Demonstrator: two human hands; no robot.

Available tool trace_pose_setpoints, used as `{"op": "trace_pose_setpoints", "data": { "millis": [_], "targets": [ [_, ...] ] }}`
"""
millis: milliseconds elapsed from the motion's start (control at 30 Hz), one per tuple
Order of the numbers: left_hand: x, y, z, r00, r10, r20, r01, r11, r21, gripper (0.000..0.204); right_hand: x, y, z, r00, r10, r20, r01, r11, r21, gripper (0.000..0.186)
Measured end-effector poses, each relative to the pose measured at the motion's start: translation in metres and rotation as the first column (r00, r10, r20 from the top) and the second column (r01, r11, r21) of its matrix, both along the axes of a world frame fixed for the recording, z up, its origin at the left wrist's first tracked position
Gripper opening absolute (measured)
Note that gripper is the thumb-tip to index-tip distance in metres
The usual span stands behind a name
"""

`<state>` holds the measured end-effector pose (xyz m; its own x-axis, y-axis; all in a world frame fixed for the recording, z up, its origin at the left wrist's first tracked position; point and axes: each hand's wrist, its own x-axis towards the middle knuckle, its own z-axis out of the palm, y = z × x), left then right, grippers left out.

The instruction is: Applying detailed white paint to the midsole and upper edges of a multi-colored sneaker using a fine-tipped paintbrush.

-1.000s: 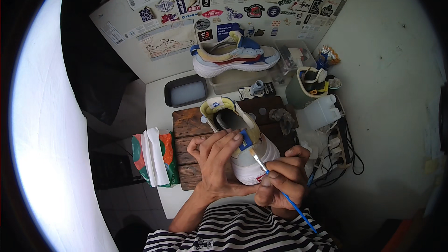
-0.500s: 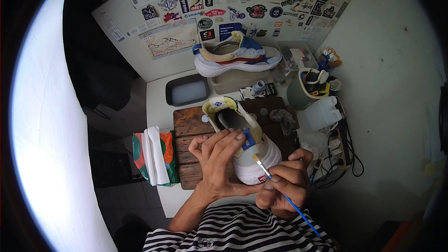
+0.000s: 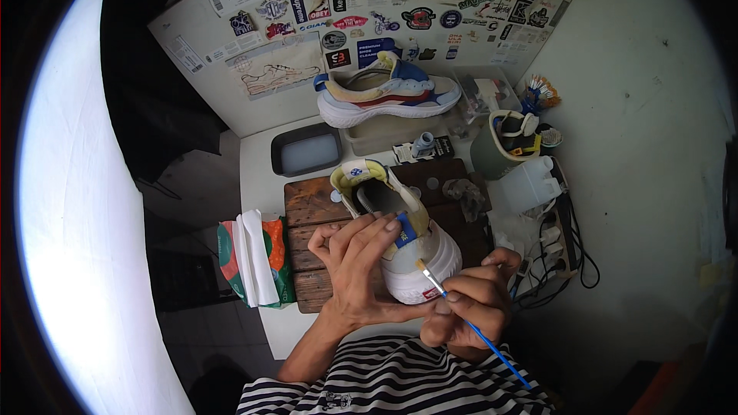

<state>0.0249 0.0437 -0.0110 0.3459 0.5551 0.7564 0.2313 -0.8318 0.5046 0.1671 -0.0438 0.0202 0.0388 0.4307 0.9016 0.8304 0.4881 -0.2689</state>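
Observation:
A white sneaker (image 3: 440,255) with a yellow lining and a blue heel tab rests on a dark wooden slatted board (image 3: 310,263), its heel turned toward me. My left hand (image 3: 354,261) is closed around the heel, fingers over the collar by the blue tab and thumb stretched low along the sole. Between the fingers and thumb of my right hand (image 3: 478,300) is a thin paintbrush (image 3: 490,344) with a blue handle and silver ferrule. Its pale bristles are on or just over the heel's white upper, above the midsole. Whether they touch cannot be made out.
Behind the board, a matching sneaker (image 3: 388,100) lies on a clear tub (image 3: 369,138). Nearby are a black tray (image 3: 306,155) of cloudy liquid and a small open bottle (image 3: 423,144). Tissues (image 3: 256,257) lie left; a bin (image 3: 500,150), jug (image 3: 530,187) and cables (image 3: 582,261) stand right.
The brush tip has shifted very slightly toward me across the heel. The whole view has drifted a little; both hands keep their grips.

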Motion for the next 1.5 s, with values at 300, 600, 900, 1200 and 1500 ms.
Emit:
{"op": "trace_pose_setpoints", "data": {
  "millis": [300,600,900,1200,1500],
  "targets": [
    [-0.014,0.003,-0.01,0.99,0.057,0.131,-0.062,0.997,0.039,0.114,0.041,0.032,-0.054,0.762,0.002,-0.647,0.051,0.997,0.062,0.017],
    [-0.027,0.003,-0.01,0.997,0.058,0.053,-0.062,0.996,0.066,0.117,0.065,0.056,-0.145,0.883,-0.26,-0.391,0.079,0.903,-0.421,0.016],
    [-0.026,0.004,-0.01,0.997,0.045,0.057,-0.048,0.997,0.053,0.114,0.061,0.07,-0.164,0.908,-0.255,-0.333,0.074,0.88,-0.47,0.015],
    [-0.026,0.005,-0.008,0.997,0.049,0.065,-0.052,0.997,0.049,0.111,0.06,0.07,-0.159,0.899,-0.263,-0.351,0.067,0.874,-0.481,0.012],
    [-0.016,0.006,0.003,0.997,0.023,0.07,-0.024,1.0,0.013,0.105,0.031,0.017,-0.034,0.67,-0.026,-0.742,0.032,0.999,-0.006,0.015]
  ]
}}
